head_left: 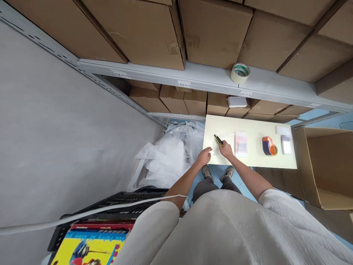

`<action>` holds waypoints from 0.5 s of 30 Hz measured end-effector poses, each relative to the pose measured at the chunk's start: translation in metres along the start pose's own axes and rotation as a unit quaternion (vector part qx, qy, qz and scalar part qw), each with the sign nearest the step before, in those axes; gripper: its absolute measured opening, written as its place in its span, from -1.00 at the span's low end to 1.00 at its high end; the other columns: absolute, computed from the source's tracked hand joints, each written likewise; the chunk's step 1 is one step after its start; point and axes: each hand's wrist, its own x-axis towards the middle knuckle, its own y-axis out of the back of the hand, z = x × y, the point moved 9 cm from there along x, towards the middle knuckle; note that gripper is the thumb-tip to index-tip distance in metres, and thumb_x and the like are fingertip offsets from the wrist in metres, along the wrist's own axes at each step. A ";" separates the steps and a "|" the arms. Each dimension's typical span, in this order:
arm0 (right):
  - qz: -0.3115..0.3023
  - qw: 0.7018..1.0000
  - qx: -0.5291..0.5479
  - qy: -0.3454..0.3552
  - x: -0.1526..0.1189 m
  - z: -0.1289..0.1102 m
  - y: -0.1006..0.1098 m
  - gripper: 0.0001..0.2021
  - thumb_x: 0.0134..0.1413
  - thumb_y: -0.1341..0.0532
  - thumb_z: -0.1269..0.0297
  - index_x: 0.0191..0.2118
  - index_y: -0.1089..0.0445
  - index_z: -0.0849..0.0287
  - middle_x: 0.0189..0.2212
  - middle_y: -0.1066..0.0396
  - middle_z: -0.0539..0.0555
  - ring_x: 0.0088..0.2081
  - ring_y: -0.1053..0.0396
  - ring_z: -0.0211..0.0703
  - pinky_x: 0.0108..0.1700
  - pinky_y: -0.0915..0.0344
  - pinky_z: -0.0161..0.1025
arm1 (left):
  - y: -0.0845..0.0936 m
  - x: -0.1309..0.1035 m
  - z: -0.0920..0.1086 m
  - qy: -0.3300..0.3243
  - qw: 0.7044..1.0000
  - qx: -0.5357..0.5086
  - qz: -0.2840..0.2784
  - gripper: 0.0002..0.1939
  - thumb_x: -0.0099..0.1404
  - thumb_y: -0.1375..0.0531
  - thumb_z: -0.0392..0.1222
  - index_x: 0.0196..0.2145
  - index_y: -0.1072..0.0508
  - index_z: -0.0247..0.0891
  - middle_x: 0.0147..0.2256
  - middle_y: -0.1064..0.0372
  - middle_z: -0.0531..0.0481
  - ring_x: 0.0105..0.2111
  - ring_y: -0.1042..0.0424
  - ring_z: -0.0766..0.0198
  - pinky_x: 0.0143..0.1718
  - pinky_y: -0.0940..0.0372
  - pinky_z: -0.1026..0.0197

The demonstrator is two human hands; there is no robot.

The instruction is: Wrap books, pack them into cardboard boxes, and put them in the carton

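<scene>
My right hand [226, 149] is closed around a yellow-and-black utility knife [218, 140], which points up and left over the cream tabletop [224, 127]. Whether its blade is out is too small to see. At the table's left front corner rests my left hand [204, 156], its fingers loosely bent and apart, with no object visible in it. Between the two hands a pale, shiny patch shows on the tabletop; I cannot tell what it is. Just right of my right hand lies a flat, pinkish pack [241, 144].
An orange-and-dark-blue tape dispenser [268, 145] stands farther right on the table. White plastic wrapping [168, 158] heaps up left of it. An open cardboard box [328, 165] is at right. Shelves of boxes rise ahead, with a tape roll [239, 73] on the ledge. A white cable [96, 211] crosses lower left.
</scene>
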 end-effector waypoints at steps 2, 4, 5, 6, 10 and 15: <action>-0.005 1.000 -0.006 0.008 -0.010 0.005 -0.004 -0.62 0.50 -0.09 0.14 0.24 -0.41 0.18 -0.05 -0.64 0.26 -0.07 -0.60 0.11 -0.09 -0.40 -0.19 | 0.003 -0.001 -0.002 0.008 1.000 -0.009 0.012 -0.50 0.42 -0.09 -0.39 0.24 -0.53 -0.22 0.34 -0.43 -0.13 0.36 -0.40 0.06 0.47 -0.27 -0.05; -0.013 1.000 -0.007 0.016 -0.020 0.010 -0.009 -0.64 0.50 -0.10 0.14 0.22 -0.43 0.17 -0.07 -0.65 0.24 -0.08 -0.60 0.09 -0.10 -0.39 -0.22 | 0.005 -0.003 -0.004 0.015 0.999 -0.016 0.025 -0.51 0.42 -0.08 -0.41 0.22 -0.54 -0.23 0.33 -0.43 -0.16 0.34 -0.42 0.05 0.45 -0.29 -0.04; -0.017 1.000 -0.006 0.017 -0.025 0.013 -0.012 -0.64 0.50 -0.10 0.14 0.21 -0.44 0.16 -0.08 -0.65 0.22 -0.09 -0.60 0.07 -0.11 -0.39 -0.23 | 0.006 -0.004 -0.005 0.018 0.999 -0.018 0.031 -0.51 0.41 -0.08 -0.42 0.21 -0.54 -0.24 0.33 -0.43 -0.18 0.34 -0.42 0.04 0.44 -0.29 -0.04; -0.020 1.000 -0.006 0.018 -0.030 0.016 -0.014 -0.65 0.50 -0.10 0.14 0.20 -0.44 0.15 -0.10 -0.65 0.21 -0.09 -0.60 0.05 -0.11 -0.38 -0.24 | 0.007 -0.004 -0.006 0.022 0.999 -0.018 0.036 -0.50 0.40 -0.08 -0.43 0.21 -0.53 -0.25 0.32 -0.42 -0.19 0.33 -0.42 0.04 0.44 -0.29 -0.04; -0.030 0.999 -0.011 0.015 -0.050 0.029 -0.023 -0.65 0.49 -0.10 0.15 0.20 -0.45 0.15 -0.09 -0.65 0.21 -0.09 -0.60 0.04 -0.13 -0.37 -0.26 | 0.008 -0.006 -0.011 0.037 0.998 -0.019 0.056 -0.50 0.39 -0.06 -0.45 0.20 -0.52 -0.26 0.32 -0.41 -0.20 0.33 -0.41 0.05 0.44 -0.28 -0.03; -0.045 0.999 0.000 0.014 -0.073 0.043 -0.032 -0.66 0.48 -0.11 0.15 0.19 -0.46 0.14 -0.09 -0.65 0.22 -0.12 -0.59 0.04 -0.15 -0.36 -0.24 | 0.005 -0.008 -0.014 0.046 0.996 -0.022 0.069 -0.48 0.38 -0.05 -0.47 0.21 -0.52 -0.25 0.30 -0.43 -0.18 0.33 -0.41 0.09 0.46 -0.25 0.01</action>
